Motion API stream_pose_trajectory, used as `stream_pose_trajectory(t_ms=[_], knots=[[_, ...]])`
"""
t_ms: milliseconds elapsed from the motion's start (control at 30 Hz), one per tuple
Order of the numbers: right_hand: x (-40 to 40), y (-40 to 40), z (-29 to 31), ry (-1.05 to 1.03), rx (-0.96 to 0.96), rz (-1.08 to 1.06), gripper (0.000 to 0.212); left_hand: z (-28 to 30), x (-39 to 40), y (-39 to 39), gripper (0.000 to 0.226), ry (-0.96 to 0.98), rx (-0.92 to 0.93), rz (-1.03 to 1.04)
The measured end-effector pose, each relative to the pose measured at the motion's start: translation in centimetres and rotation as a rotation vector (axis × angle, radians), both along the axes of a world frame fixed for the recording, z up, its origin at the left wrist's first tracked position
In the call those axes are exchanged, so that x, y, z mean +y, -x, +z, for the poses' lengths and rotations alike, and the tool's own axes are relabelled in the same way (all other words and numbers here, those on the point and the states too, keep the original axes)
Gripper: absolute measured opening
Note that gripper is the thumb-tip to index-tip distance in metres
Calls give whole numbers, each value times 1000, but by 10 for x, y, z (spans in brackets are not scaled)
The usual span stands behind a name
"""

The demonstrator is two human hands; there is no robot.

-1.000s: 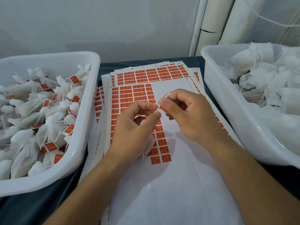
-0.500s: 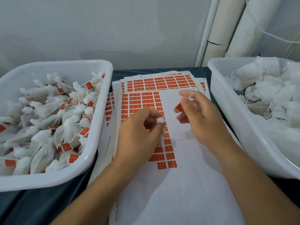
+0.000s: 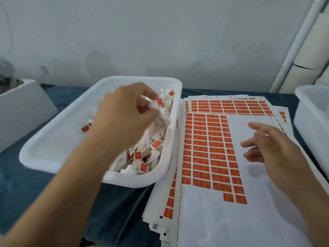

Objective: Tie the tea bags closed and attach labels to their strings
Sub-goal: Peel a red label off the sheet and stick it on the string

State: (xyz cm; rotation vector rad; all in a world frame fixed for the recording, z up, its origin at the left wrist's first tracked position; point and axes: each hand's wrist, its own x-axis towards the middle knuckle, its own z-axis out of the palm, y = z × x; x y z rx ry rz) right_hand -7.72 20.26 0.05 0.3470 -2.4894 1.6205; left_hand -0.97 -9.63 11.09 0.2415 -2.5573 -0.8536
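Note:
My left hand (image 3: 124, 111) hovers over the white left tub (image 3: 53, 139), its fingers curled round a white tea bag (image 3: 161, 120) with an orange label (image 3: 159, 101) on its string; motion blurs the hand and the bag. Beneath it the tub holds several tied, labelled tea bags (image 3: 142, 157). My right hand (image 3: 272, 148) floats above the stack of orange label sheets (image 3: 210, 148) with fingers spread and relaxed, holding nothing.
A second white tub (image 3: 309, 125) shows at the right edge, its contents out of view. A white box (image 3: 21, 107) stands at the far left on the dark blue cloth (image 3: 115, 202). White pipes (image 3: 302, 50) run up the wall at the back right.
My left hand has swung left from the sheets to the left tub with the labelled tea bag. My right hand let go of the label and opened. The view has turned left.

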Motion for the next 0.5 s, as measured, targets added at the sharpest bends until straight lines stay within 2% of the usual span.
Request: stream_pose_trajectory(t_ms=[100,167,333,400,500], knots=[[0,-1,-1,-27,-15,1,33,9,-50,10,18,-41,-1,87],[-1,-1,-2,-39,-23,2,35,9,-76,19,19,-35,-67,139],[-4,-2,-3,-53,-24,0,27,-5,-95,38,30,-22,-268,91],[-4,-2,-3,-48,-21,-9,29,-7,-87,39,36,-82,-256,19],[-4,-1,-4,-48,-19,-23,27,-1,-59,39,42,-225,-110,-53]])
